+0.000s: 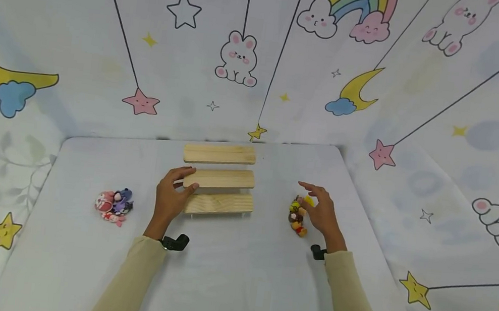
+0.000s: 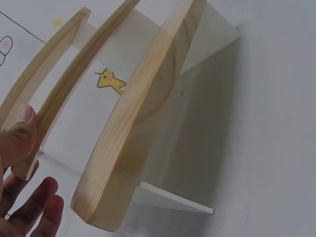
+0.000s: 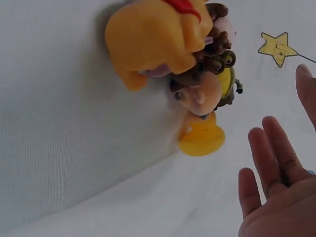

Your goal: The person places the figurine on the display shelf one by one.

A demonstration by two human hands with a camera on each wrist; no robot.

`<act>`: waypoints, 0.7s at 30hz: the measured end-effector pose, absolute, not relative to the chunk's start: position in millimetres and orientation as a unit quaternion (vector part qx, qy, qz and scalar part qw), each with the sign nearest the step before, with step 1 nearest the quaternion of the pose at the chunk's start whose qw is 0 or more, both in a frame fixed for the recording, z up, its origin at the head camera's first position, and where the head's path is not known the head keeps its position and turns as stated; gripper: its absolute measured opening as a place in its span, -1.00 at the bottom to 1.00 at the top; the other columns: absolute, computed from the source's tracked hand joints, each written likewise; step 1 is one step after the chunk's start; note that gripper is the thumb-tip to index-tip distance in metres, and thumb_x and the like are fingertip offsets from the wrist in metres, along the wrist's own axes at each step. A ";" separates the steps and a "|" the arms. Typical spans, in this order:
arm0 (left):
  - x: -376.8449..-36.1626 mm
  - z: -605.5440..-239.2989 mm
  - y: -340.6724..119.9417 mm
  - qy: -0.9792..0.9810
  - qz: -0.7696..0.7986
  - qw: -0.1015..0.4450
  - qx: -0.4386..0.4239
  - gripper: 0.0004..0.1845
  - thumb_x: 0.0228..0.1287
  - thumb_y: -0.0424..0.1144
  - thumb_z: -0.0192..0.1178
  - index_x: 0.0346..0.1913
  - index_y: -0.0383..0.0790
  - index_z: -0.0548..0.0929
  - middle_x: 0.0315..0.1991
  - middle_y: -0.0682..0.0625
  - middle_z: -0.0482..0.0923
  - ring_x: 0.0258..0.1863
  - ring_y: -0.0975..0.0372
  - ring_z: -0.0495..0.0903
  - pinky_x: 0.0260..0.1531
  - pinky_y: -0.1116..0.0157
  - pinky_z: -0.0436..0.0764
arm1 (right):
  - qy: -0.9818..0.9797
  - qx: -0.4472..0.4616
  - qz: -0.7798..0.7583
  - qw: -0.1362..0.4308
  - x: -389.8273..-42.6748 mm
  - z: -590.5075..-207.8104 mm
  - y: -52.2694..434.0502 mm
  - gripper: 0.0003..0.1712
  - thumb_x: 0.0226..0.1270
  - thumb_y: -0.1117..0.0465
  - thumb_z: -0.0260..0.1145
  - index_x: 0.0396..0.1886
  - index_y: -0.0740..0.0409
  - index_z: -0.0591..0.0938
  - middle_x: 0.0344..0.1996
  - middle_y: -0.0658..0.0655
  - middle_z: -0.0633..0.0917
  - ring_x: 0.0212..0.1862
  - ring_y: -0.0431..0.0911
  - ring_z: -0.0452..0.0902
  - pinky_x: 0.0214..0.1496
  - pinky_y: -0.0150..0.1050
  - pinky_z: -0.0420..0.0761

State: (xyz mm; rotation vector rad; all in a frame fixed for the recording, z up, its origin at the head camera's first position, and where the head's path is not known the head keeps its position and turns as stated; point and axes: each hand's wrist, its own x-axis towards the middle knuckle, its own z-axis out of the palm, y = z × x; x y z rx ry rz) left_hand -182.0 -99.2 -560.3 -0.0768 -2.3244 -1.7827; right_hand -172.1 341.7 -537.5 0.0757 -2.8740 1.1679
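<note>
Toward the bench's (image 1: 228,275) far edge, mid-width, stands a three-step wooden rack (image 1: 219,180). The left hand (image 1: 172,198) grips the left end of its middle step, thumb on top. The right hand (image 1: 323,214) hovers with fingers spread, holding nothing, just beside small yellow and brown figures (image 1: 298,216) nearer the right edge.

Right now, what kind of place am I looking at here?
Probably a staged tabletop set with a nursery theme: a cartoon backdrop of bunnies, stars and moons, a white-covered table, a wooden step shelf and small toy figures.
</note>
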 end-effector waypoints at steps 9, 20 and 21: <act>-184.7 -561.6 -102.5 -0.791 -0.604 0.091 -0.036 -0.49 0.32 -0.14 0.51 0.31 -0.07 0.71 0.38 -0.10 0.59 0.29 -0.05 0.58 0.30 -0.09 0.60 | -0.928 0.081 0.361 -0.041 -182.6 -550.0 356.4 -0.45 0.52 0.38 0.36 0.44 -0.03 0.61 0.39 0.26 0.57 0.42 0.30 0.44 0.49 0.41 0.36; -184.9 -564.3 -103.9 -0.795 -0.598 0.096 -0.033 -0.49 0.30 -0.13 0.52 0.30 -0.07 0.71 0.35 -0.11 0.60 0.29 -0.04 0.58 0.29 -0.06 0.62 | -0.945 0.115 0.294 -0.083 -194.3 -551.6 357.2 -0.53 0.47 0.39 0.40 0.31 0.03 0.70 0.36 0.24 0.63 0.45 0.29 0.39 0.54 0.42 0.24; -185.0 -564.0 -103.9 -0.795 -0.598 0.096 -0.032 -0.48 0.30 -0.13 0.53 0.30 -0.07 0.71 0.35 -0.11 0.61 0.29 -0.04 0.59 0.29 -0.06 0.62 | -0.948 0.117 0.285 -0.084 -195.2 -551.7 356.7 -0.53 0.46 0.40 0.40 0.30 0.02 0.71 0.36 0.24 0.63 0.45 0.30 0.39 0.53 0.44 0.22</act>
